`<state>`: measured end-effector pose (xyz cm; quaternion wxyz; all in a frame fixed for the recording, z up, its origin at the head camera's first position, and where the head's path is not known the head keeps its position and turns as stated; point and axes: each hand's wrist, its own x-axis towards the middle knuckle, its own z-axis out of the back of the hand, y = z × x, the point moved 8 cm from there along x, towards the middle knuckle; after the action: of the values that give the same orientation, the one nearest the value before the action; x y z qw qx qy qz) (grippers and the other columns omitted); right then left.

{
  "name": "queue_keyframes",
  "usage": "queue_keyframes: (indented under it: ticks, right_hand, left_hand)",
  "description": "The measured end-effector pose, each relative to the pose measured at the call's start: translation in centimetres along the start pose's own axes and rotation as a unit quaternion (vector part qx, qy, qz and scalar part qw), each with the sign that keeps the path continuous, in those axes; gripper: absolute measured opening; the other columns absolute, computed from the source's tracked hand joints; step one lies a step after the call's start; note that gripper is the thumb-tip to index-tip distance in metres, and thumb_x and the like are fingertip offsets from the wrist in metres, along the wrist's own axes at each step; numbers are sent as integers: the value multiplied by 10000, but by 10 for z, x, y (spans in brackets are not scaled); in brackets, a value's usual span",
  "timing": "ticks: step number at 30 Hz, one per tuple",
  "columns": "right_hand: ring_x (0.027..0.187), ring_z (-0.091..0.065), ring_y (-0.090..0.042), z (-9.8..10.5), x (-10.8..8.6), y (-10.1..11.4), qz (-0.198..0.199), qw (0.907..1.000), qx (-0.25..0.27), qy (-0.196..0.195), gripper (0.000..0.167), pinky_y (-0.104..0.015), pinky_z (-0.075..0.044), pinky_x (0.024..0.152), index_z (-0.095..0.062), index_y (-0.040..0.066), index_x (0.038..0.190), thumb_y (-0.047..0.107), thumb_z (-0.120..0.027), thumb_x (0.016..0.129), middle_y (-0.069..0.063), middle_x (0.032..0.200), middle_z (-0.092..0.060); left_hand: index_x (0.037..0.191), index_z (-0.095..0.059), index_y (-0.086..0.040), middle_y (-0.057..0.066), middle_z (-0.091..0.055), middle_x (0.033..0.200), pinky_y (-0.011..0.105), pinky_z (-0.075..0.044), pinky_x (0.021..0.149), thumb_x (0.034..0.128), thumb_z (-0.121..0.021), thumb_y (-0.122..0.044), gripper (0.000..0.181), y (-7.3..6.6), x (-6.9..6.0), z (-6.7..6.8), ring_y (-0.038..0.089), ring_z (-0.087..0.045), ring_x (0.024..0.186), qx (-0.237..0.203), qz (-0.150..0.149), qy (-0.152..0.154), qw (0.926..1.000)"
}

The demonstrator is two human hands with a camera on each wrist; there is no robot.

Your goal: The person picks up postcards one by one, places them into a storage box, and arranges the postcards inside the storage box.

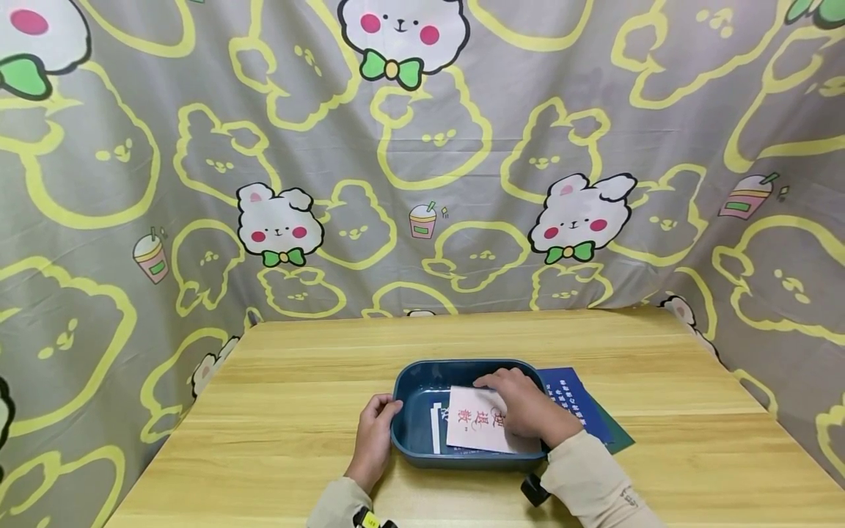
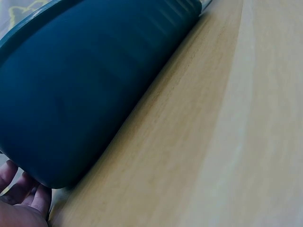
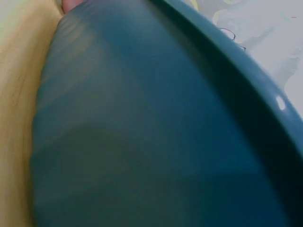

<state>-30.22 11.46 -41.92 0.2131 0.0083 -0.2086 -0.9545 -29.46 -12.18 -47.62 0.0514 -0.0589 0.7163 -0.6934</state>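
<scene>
A dark blue-green plastic basin (image 1: 411,425) with rounded corners stands on the table. My left hand (image 1: 374,433) holds the basin's left end, thumb at the rim and fingers against the outer wall; the left wrist view shows those fingers (image 2: 41,198) by the basin's corner. Inside, a whitish card (image 1: 472,425) with red characters lies over a blue-and-white printed piece (image 1: 436,429). My right hand (image 1: 531,407) reaches over the right rim and grips the whitish card, its fingers near the far edge. In the right wrist view the basin's outer wall (image 3: 123,118) hides most of this hand.
Right of the basin, a blue printed sheet (image 1: 577,400) lies over a green one (image 1: 614,425), partly behind the right arm. The wooden table (image 1: 297,381) meets a patterned curtain (image 1: 422,279) at its back and sides. A black object (image 1: 535,490) is at the right wrist.
</scene>
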Motion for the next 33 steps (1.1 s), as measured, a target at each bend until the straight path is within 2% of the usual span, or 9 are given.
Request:
queue_keyframes:
  ticks: [3,6,13,20,26,28,30,33]
  right_hand:
    - [1146,-458,-295,1,-1,-1,-32,10000,73,-59,650,-495,-402,959,-626,149,1251,-144,-749,683,-77,1229,-549]
    - [1131,-492,-273,6,-1,-1,21,9995,215,-229,591,-462,-446,923,-626,132,1243,-130,-727,723,-75,1219,-555]
    - [983,-579,-230,27,-4,-9,250,9914,789,-1017,389,-417,-501,836,-637,38,1192,-72,-656,819,-92,1116,-619]
    - [943,-590,-268,50,-9,-31,-100,9816,765,-1749,355,-458,-515,801,-626,18,1174,-64,-610,829,-106,1024,-617]
    - [864,-569,-275,69,-18,-60,-686,9650,978,-2337,338,-455,-507,752,-594,-40,1168,-57,-578,832,-140,955,-596]
    - [844,-561,-275,71,-21,-75,-1001,9617,1063,-2318,344,-446,-495,740,-570,-61,1183,-36,-558,840,-146,949,-586]
    - [843,-560,-296,71,-26,-90,-1405,9604,1101,-2137,365,-457,-486,745,-538,-84,1209,3,-549,855,-169,968,-583]
    - [903,-569,-378,68,-32,-110,-1983,9619,1054,-1558,429,-514,-478,799,-482,-136,1236,89,-582,885,-263,1036,-582]
  left_hand:
    - [1065,-547,63,78,-512,1025,253,-441,795,963,-536,-119,209,0,-1,0,211,-478,975,-5,-1,-1,10000]
    - [1071,-545,69,84,-515,1033,254,-442,802,964,-536,-126,222,0,-2,0,212,-480,976,4,-30,13,10000]
    - [1073,-545,73,109,-517,1046,242,-442,816,958,-541,-132,235,-2,-3,-1,249,-485,995,-19,-45,-15,10000]
    - [1084,-548,70,95,-520,1032,271,-432,827,959,-531,-116,225,-3,-2,0,219,-478,984,113,-71,-14,9999]
    - [1086,-550,73,81,-522,1024,278,-435,820,960,-527,-103,218,-2,-1,0,204,-476,972,111,-36,-10,9999]
    - [1084,-550,73,79,-521,1020,277,-434,816,960,-528,-103,216,-2,-1,0,201,-476,967,111,-26,-7,9999]
    - [1077,-550,74,78,-520,1013,274,-432,811,957,-532,-101,213,-1,0,0,201,-476,961,99,-20,-9,9999]
    - [1073,-550,74,75,-519,1013,267,-432,807,958,-534,-106,215,-2,-1,0,198,-476,961,115,-28,-8,9999]
